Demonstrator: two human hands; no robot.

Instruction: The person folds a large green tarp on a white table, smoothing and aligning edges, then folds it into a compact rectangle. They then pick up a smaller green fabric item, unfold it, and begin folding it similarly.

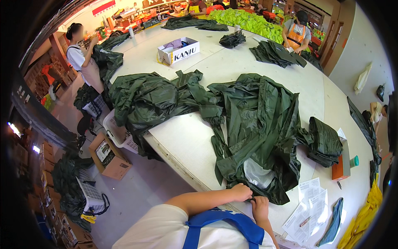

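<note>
A dark green raincoat-like garment (pixel 258 118) lies spread on the table before me, with a pale mesh lining (pixel 257 173) showing near its lower edge. At that edge my left hand (pixel 242 192) pinches the fabric. Close beside it, my right hand (pixel 260 208) grips the same edge, its fingers bent. More crumpled dark green fabric (pixel 152 96) lies to the left and hangs over the table's side. On the right rests a folded dark green bundle (pixel 325 141).
Printed papers (pixel 307 211), an orange box (pixel 341 162) and a blue cloth strip (pixel 333 222) lie at the right. A white box (pixel 186 56) stands farther back. Co-workers stand around the table. A white basket (pixel 112 127) and a cardboard box (pixel 116 168) are on the left floor.
</note>
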